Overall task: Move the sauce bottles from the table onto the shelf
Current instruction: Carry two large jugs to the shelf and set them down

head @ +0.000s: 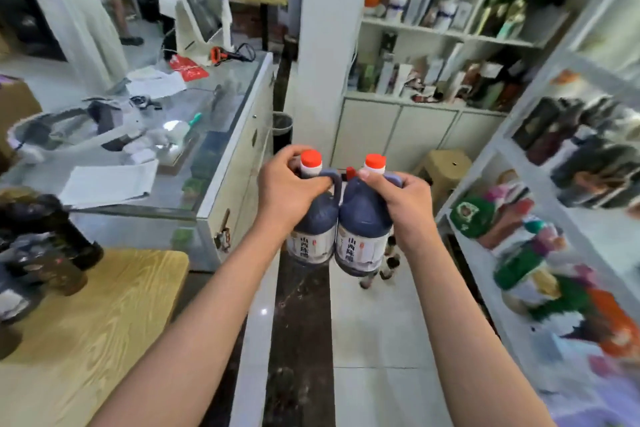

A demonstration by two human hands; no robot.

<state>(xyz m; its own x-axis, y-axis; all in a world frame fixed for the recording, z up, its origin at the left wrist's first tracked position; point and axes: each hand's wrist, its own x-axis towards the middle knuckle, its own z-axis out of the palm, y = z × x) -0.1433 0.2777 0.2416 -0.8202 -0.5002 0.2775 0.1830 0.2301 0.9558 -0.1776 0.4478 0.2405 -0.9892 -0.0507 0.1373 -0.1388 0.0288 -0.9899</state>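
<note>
Two dark sauce bottles with red caps and white labels hang side by side in the air over the floor aisle. My left hand (289, 189) grips the left sauce bottle (313, 225) by its neck and handle. My right hand (398, 199) grips the right sauce bottle (362, 229) by its shoulder and handle. The wooden table (104, 315) lies at lower left, with several more dark bottles (38, 253) standing blurred at its left edge. The white shelf (512, 263) runs along the right, packed with colourful packets and bottles.
A glass counter (221, 135) with papers, a screen and a scanner stands to the left. A white pillar (329, 45) rises ahead, with white cabinets and stocked shelves behind. A yellow stool (446, 166) sits beyond the bottles. A person stands at far left.
</note>
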